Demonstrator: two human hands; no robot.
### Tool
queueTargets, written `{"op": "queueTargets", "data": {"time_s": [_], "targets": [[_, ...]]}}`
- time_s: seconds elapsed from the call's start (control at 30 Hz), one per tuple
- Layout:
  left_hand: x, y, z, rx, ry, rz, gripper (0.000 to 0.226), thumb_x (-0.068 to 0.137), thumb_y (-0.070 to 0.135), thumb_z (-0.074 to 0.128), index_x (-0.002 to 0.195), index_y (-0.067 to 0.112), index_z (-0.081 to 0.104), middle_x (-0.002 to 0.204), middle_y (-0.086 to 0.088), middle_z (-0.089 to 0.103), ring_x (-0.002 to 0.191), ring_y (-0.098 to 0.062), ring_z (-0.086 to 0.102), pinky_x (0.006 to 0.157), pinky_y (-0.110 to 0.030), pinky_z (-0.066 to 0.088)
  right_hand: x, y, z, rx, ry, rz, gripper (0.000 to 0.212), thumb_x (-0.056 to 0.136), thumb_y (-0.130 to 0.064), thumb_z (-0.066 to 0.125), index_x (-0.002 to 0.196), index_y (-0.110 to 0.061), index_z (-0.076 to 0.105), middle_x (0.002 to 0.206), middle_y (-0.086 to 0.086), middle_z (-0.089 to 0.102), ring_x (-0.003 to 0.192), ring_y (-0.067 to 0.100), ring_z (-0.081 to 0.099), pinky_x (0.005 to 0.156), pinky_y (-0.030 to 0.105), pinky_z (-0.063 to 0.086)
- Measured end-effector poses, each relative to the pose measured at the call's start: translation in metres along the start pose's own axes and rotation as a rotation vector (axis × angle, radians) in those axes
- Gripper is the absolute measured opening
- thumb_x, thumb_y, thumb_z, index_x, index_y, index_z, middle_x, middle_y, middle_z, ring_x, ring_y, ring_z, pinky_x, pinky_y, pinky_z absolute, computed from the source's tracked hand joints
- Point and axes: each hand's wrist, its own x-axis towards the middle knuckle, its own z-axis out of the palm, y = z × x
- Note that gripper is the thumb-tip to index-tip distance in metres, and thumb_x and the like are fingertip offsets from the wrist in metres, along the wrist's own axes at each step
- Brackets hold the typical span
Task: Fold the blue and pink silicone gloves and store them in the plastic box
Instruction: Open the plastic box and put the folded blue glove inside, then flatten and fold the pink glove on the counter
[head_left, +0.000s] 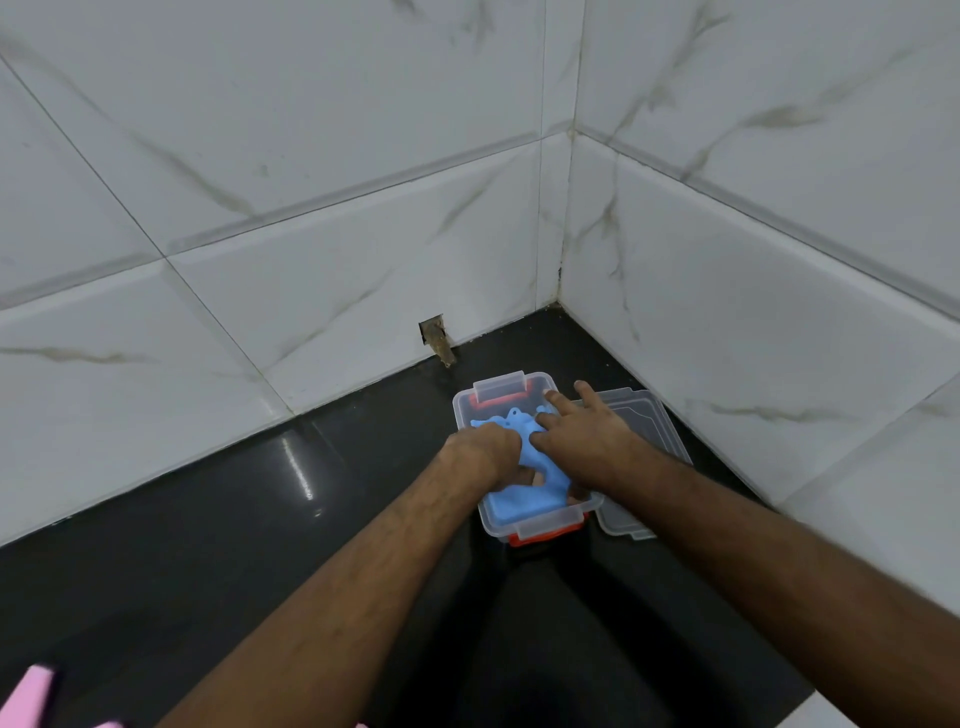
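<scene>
left hand (485, 449) – curled into rubbery blue glove (519, 506) | right hand (582, 431) – flat on it | clear rectangular box (540, 527)

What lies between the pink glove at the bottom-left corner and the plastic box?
In the head view, bare black counter and the left forearm lie between the pink glove and plastic box.

blue glove (524, 496) folded inside clear plastic box (540, 525); pink glove (31, 693) well apart.

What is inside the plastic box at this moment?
The blue glove lies inside the plastic box. The left hand and right hand press on it. Whether anything lies under the glove cannot be seen, because it is covered.
</scene>
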Motion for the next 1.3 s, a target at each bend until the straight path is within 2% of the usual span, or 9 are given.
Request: {"op": "queueTargets", "data": {"time_s": [0.17, 0.3, 0.47, 0.57, 0.67, 0.73, 0.83, 1.03, 1.3], "targets": [[0.005, 0.004, 0.018, 0.201, 0.004, 0.002, 0.058, 0.092, 0.055, 0.066, 0.128, 0.010, 0.066, 0.132, -0.010, 0.066, 0.128, -0.029, 0.058, 0.112, -0.042, 0.040, 0.003, -0.007, 0.008, 0.007, 0.034, 0.066, 0.080, 0.092, -0.042, 0.067, 0.158, -0.018, 0.029, 0.169, 0.011, 0.016, 0.156, 0.034, -0.005, 0.123, 0.062, -0.002], [0.008, 0.008, 0.025, 0.392, -0.015, -0.003, 0.066, 0.093, 0.050, 0.068, 0.141, 0.007, 0.058, 0.155, -0.020, 0.047, 0.150, -0.036, 0.034, 0.126, -0.048, 0.016, 0.009, -0.017, 0.014, -0.047, 0.001, 0.143, 0.081, 0.099, -0.042, 0.055, 0.162, -0.012, 0.013, 0.170, 0.013, 0.007, 0.155, 0.036, -0.015, 0.122, 0.060, -0.008], [0.011, 0.012, 0.030, 0.414, -0.071, -0.043, 0.066, 0.098, 0.034, 0.065, 0.154, 0.008, 0.043, 0.168, -0.021, 0.024, 0.159, -0.038, 0.007, 0.128, -0.054, 0.000, 0.013, -0.023, 0.019, -0.091, -0.022, 0.194, 0.091, 0.099, -0.048, 0.053, 0.161, -0.007, 0.001, 0.170, 0.017, -0.002, 0.153, 0.039, -0.020, 0.122, 0.060, -0.009], [0.010, 0.013, 0.030, 0.396, -0.054, -0.046, 0.066, 0.096, 0.030, 0.069, 0.152, 0.006, 0.045, 0.166, -0.023, 0.029, 0.158, -0.038, 0.013, 0.129, -0.053, 0.002, 0.016, -0.026, 0.018, -0.108, -0.030, 0.210, 0.094, 0.098, -0.051, 0.054, 0.161, -0.005, 0.001, 0.169, 0.018, -0.003, 0.153, 0.039, -0.019, 0.122, 0.060, -0.008], [0.006, 0.011, 0.030, 0.324, 0.062, -0.017, 0.060, 0.095, 0.030, 0.070, 0.146, 0.006, 0.052, 0.157, -0.021, 0.045, 0.151, -0.036, 0.034, 0.127, -0.048, 0.016, 0.016, -0.028, 0.019, -0.100, -0.014, 0.209, 0.090, 0.099, -0.046, 0.054, 0.161, -0.004, 0.005, 0.169, 0.018, 0.001, 0.155, 0.037, -0.015, 0.123, 0.059, -0.006], [0.003, 0.006, 0.031, 0.267, 0.133, 0.006, 0.061, 0.093, 0.035, 0.071, 0.145, 0.008, 0.053, 0.154, -0.019, 0.049, 0.149, -0.032, 0.038, 0.128, -0.046, 0.016, 0.013, -0.027, 0.019, -0.067, 0.010, 0.204, 0.084, 0.101, -0.040, 0.053, 0.161, -0.004, 0.007, 0.169, 0.017, 0.004, 0.155, 0.035, -0.012, 0.124, 0.060, -0.003], [-0.006, -0.002, 0.030, 0.160, 0.206, 0.029, 0.078, 0.090, 0.044, 0.072, 0.153, 0.007, 0.043, 0.163, -0.021, 0.035, 0.155, -0.032, 0.027, 0.128, -0.045, 0.009, 0.006, -0.024, 0.015, 0.024, 0.059, 0.171, 0.080, 0.101, -0.037, 0.053, 0.161, -0.005, 0.010, 0.170, 0.015, 0.006, 0.156, 0.034, -0.009, 0.124, 0.059, 0.001], [-0.035, -0.009, 0.019, 0.055, 0.342, -0.033, 0.091, 0.093, 0.052, 0.067, 0.160, 0.005, 0.027, 0.170, -0.019, 0.019, 0.160, -0.030, 0.011, 0.128, -0.048, 0.007, -0.017, -0.021, -0.005, 0.155, 0.130, 0.146, 0.105, 0.087, -0.052, 0.071, 0.161, -0.010, 0.011, 0.169, 0.014, 0.008, 0.156, 0.035, -0.001, 0.123, 0.059, 0.010], [-0.098, -0.034, 0.021, -0.032, 0.482, -0.160, 0.088, 0.099, 0.049, 0.060, 0.162, 0.003, 0.018, 0.172, -0.017, 0.012, 0.161, -0.027, 0.007, 0.129, -0.044, 0.005, -0.042, -0.063, -0.038, 0.288, 0.373, 0.128, 0.091, 0.092, -0.061, 0.057, 0.160, -0.016, 0.016, 0.169, 0.011, 0.013, 0.156, 0.035, 0.003, 0.122, 0.058, 0.008]]}}
